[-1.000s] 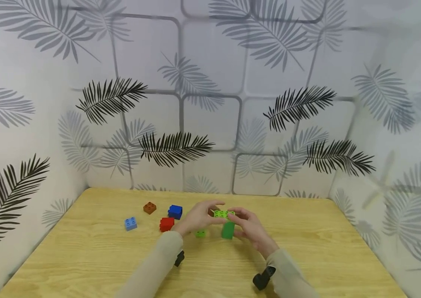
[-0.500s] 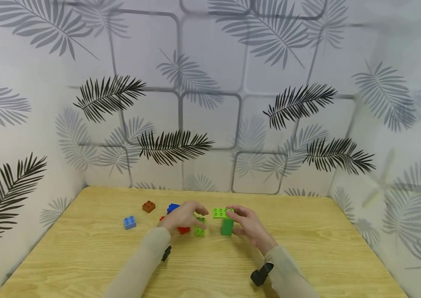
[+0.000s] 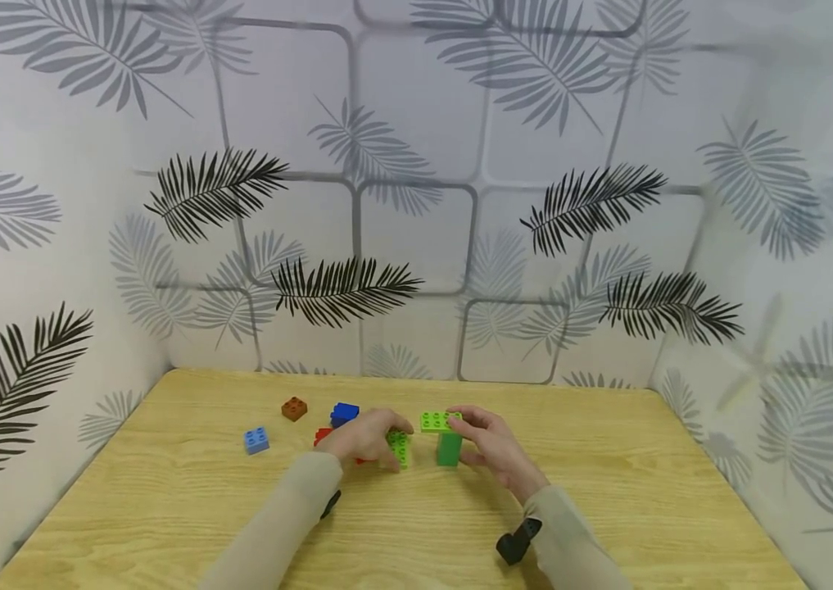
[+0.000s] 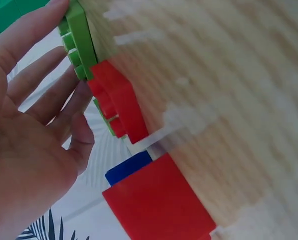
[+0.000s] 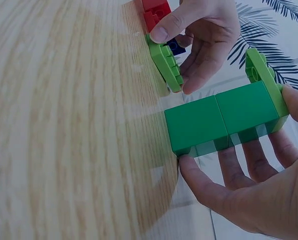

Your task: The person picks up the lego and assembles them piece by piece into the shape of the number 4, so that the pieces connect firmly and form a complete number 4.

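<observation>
In the head view my left hand (image 3: 367,436) is over a flat lime-green brick (image 3: 399,448) that lies studs up on the table. The right wrist view shows its thumb at one end of this brick and fingertips at the other, pinching it. My right hand (image 3: 493,449) holds an upright stack of two green bricks (image 5: 218,120) with another flat lime-green brick (image 3: 438,422) on top. That top brick juts out to the left of the stack. The right thumb rests by the top brick, with fingers along the stack's side.
Left of my left hand lie red bricks (image 4: 158,200), partly hidden by it, and a dark blue brick (image 3: 345,415). Farther left are a light blue brick (image 3: 256,440) and a brown brick (image 3: 294,408). A patterned wall stands behind the wooden table (image 3: 416,533).
My left hand has left the stack's top brick, moved left, and come down onto the flat lime-green brick, which has shifted slightly. The right hand stays at the stack.
</observation>
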### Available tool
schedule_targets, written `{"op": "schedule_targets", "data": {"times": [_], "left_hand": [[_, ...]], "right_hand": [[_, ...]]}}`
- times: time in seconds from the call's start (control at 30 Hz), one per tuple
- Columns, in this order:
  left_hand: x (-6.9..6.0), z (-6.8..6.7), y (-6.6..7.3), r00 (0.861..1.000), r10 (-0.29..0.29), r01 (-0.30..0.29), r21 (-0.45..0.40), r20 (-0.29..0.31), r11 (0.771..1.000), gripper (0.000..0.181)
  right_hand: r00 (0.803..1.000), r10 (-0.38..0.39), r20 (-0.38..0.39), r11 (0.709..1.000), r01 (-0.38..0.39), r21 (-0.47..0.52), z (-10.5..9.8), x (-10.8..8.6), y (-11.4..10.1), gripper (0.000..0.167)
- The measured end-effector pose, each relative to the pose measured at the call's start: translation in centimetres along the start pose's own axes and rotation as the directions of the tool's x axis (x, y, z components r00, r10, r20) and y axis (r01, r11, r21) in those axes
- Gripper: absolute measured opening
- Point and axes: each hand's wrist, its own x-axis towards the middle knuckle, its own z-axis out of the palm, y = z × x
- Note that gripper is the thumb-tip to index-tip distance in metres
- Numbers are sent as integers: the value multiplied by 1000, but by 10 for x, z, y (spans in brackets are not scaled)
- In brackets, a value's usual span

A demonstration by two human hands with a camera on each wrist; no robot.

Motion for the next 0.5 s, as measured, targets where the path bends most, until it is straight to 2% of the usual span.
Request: {"op": "schedule_targets", "data": {"times": [0.17, 0.27, 0.4, 0.5], "left_hand": [[-3, -1, -1, 999, -10, 9, -23, -42, 1000, 60], [-4, -2, -4, 996, 11, -15, -53, -84, 998, 58], [-6, -2, -5, 987, 48, -66, -110, -156, 992, 53], [-7, 0, -5, 977, 23, -63, -182, -212, 981, 49]], "right_hand": [[1000, -9, 13, 1000, 9, 3, 0, 2, -2, 48], [1000, -18, 13, 1000, 18, -5, 0, 2, -2, 49], [1000, -5, 5, 1000, 5, -13, 0, 1, -1, 47], [1000, -2, 4, 1000, 2, -13, 1, 0, 0, 48]]}}
